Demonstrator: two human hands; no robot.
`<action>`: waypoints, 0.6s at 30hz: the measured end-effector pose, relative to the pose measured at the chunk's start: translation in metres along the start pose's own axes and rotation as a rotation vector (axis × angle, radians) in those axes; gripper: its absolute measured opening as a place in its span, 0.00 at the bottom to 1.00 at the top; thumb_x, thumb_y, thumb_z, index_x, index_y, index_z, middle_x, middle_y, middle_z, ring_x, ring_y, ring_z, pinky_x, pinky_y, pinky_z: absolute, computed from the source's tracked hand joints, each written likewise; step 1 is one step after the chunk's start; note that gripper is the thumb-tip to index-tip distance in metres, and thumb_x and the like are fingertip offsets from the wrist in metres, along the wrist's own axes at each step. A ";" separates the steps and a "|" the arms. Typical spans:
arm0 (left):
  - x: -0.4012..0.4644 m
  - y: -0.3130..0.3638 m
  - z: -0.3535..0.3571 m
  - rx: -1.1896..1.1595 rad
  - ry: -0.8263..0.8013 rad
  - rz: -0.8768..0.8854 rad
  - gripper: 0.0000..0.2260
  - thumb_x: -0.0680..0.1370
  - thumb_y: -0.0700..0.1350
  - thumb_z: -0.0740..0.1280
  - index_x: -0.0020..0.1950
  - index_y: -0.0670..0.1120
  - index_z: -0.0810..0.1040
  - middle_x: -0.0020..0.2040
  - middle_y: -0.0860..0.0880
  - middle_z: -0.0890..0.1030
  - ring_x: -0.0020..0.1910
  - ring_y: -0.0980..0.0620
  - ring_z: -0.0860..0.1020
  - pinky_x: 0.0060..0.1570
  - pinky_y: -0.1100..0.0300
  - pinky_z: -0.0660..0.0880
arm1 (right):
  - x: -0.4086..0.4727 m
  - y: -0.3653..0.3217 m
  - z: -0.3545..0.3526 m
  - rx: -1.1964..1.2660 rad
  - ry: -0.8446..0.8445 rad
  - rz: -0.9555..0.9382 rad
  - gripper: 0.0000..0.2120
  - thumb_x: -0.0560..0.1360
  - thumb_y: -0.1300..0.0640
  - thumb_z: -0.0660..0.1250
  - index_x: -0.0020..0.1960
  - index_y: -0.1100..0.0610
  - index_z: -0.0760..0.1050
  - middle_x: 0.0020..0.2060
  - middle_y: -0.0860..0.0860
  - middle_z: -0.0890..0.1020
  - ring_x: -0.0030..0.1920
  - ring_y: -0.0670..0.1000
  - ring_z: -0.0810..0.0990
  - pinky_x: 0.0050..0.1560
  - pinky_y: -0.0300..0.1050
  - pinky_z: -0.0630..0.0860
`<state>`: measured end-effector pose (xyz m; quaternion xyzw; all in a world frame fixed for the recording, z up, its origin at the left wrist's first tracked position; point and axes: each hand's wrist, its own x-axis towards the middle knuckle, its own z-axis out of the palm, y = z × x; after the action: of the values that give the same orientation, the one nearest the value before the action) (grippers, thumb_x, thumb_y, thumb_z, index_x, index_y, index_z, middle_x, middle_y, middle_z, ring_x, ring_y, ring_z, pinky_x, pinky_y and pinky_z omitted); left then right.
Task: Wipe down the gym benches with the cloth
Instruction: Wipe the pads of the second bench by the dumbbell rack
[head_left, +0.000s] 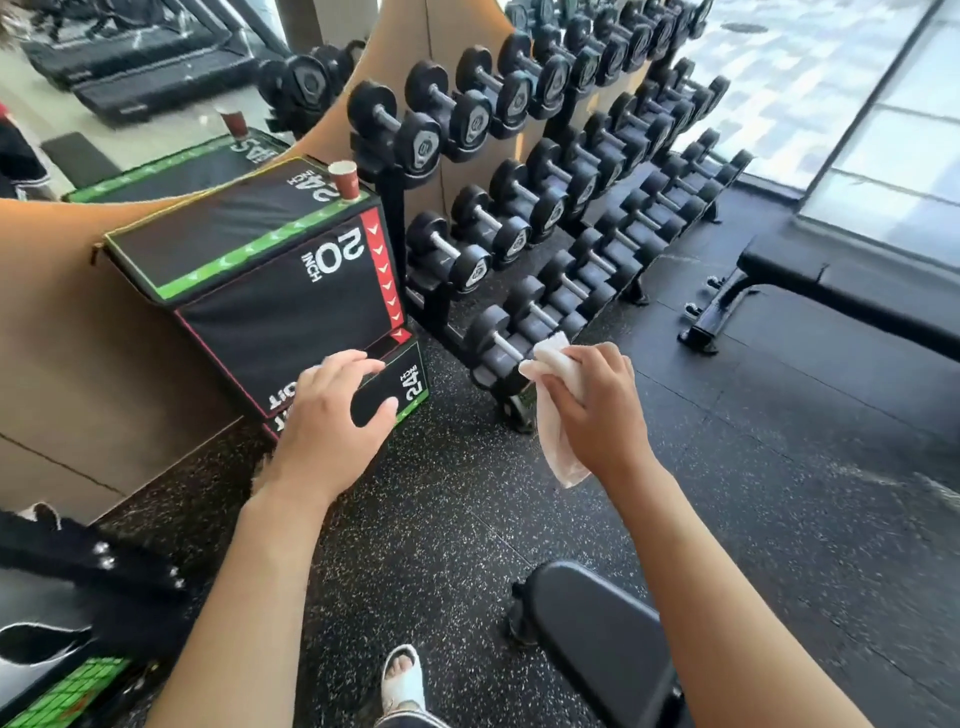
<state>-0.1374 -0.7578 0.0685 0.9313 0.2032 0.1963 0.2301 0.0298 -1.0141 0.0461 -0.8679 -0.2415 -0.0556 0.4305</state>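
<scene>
Speckled black floor (727, 467) fills the lower field, from 3 o'clock round to 8 o'clock. A three-tier rack (561, 208) of black dumbbells runs diagonally from centre toward 1 o'clock, backed by a tan wall panel (67, 322) that curves away to 9 o'clock. Against that panel, at 10 o'clock, stands a black jump box (270, 291) edged in green and red, printed "20 INCH" and "24 INCH". One black padded bench (852, 291) lies at 3 o'clock beside the window (893, 130); the end of a second bench (602, 639) sits at 5 o'clock, under my right forearm.

My left hand (332, 421), just left of centre, is raised in front of the box with fingers loosely spread and gripping nothing; whether it touches the box cannot be told. My right hand (597, 410), just right of centre, is curled around the cloth (556, 410): a white, crumpled cloth, one end projecting above the fingers, the other hanging below the palm. It is held in the air near the lowest dumbbells, apart from both benches.

A red paper cup (344, 180) stands on the box's top right corner. My sandalled foot (402, 680) shows at 6 o'clock.
</scene>
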 end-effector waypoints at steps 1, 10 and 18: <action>0.014 -0.010 -0.001 -0.008 -0.013 0.022 0.18 0.79 0.47 0.73 0.69 0.48 0.80 0.71 0.50 0.77 0.68 0.45 0.71 0.72 0.49 0.68 | 0.007 -0.004 0.008 -0.020 0.016 0.018 0.16 0.81 0.48 0.72 0.64 0.58 0.79 0.56 0.48 0.76 0.60 0.52 0.71 0.63 0.51 0.72; 0.116 -0.073 -0.006 -0.043 -0.142 0.162 0.17 0.79 0.47 0.73 0.68 0.48 0.80 0.69 0.51 0.77 0.68 0.46 0.72 0.70 0.63 0.59 | 0.049 -0.040 0.052 -0.057 0.155 0.152 0.14 0.81 0.50 0.73 0.62 0.57 0.79 0.56 0.50 0.77 0.60 0.53 0.72 0.62 0.49 0.73; 0.174 -0.049 0.031 -0.127 -0.208 0.246 0.19 0.79 0.47 0.73 0.69 0.48 0.80 0.70 0.51 0.77 0.69 0.46 0.71 0.73 0.54 0.66 | 0.075 -0.011 0.040 -0.114 0.227 0.218 0.14 0.81 0.50 0.73 0.62 0.56 0.80 0.54 0.50 0.78 0.57 0.52 0.72 0.59 0.41 0.66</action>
<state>0.0094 -0.6472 0.0656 0.9481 0.0498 0.1378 0.2823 0.0858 -0.9496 0.0524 -0.9001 -0.0922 -0.1197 0.4087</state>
